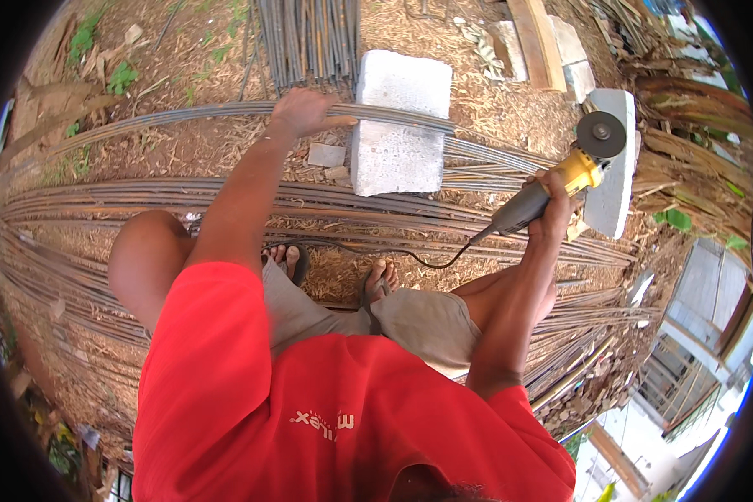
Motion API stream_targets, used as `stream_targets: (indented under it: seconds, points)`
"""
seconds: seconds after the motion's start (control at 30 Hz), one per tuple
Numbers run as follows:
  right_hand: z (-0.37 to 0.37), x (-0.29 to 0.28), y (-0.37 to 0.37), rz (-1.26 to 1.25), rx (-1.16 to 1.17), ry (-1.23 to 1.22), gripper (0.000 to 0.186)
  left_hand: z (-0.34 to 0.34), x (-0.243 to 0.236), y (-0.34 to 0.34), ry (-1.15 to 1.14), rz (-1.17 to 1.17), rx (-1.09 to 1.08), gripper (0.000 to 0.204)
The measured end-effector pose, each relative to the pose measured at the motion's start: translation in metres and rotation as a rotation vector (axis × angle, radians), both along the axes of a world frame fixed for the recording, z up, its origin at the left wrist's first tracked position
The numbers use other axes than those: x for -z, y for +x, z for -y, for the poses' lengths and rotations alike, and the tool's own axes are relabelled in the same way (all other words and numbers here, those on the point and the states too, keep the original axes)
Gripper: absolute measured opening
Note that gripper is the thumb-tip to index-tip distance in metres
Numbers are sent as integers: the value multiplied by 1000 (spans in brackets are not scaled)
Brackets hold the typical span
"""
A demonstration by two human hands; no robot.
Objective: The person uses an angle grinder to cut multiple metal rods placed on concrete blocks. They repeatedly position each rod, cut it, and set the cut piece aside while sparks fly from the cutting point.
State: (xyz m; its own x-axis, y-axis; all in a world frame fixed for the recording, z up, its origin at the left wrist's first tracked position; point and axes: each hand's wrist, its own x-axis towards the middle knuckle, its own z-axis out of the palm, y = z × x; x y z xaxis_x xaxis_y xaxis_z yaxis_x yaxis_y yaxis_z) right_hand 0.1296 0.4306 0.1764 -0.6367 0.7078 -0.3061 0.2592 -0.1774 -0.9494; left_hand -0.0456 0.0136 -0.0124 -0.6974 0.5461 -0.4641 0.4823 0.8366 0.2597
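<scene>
My left hand (304,112) is closed over a bundle of long steel rebars (201,113), just left of a pale concrete block (402,159). The bundle runs across the top of that block, and its ends lie near the block's right edge. In my right hand (552,205) is a yellow and grey angle grinder (577,167), gripped by its body. Its dark cutting disc (601,135) points up and away from me, apart from the bars. A black cord (427,264) trails from the grinder's back end toward my feet. Whether the disc is spinning I cannot tell.
A second pale block (615,167) stands behind the grinder. Many more rebars (326,197) lie across the ground between my feet and the block. Short cut bars (309,38) are piled beyond it. A wooden plank (537,42) lies at the far right. Wood shavings cover the soil.
</scene>
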Motion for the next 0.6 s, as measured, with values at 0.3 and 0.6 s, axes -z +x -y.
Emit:
stream_targets:
  seconds: [0.3, 0.6]
  points:
    - [-27, -94, 68, -265, 99, -276, 15, 1, 3, 2, 53, -70, 1, 107]
    - [-44, -106, 128, -414, 240, -467, 16, 55, -11, -7, 0, 192, -171, 104]
